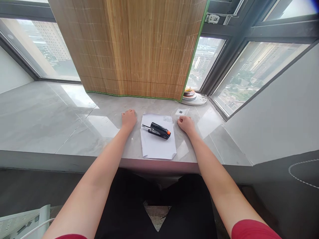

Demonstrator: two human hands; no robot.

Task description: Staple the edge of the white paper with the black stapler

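Note:
My left hand [129,119] rests on the grey marble-look sill as a loose fist, left of the paper, with nothing visible in it. On the other side, my right hand [186,123] is also curled into a fist and appears to hold nothing. Between them lies a stack of white paper [158,147] with a few bent corners. A black stapler [160,130] with an orange mark sits on the paper, its jaws apart and a metal piece sticking out to the left. Just beyond my right hand is a small clear packet [180,112] with dark bits inside.
A bamboo blind [147,49] with green edging hangs down to the back of the sill [45,122]. Stacked plates [190,96] stand in the back right corner by the windows. A white perforated rack [27,220] is at lower left.

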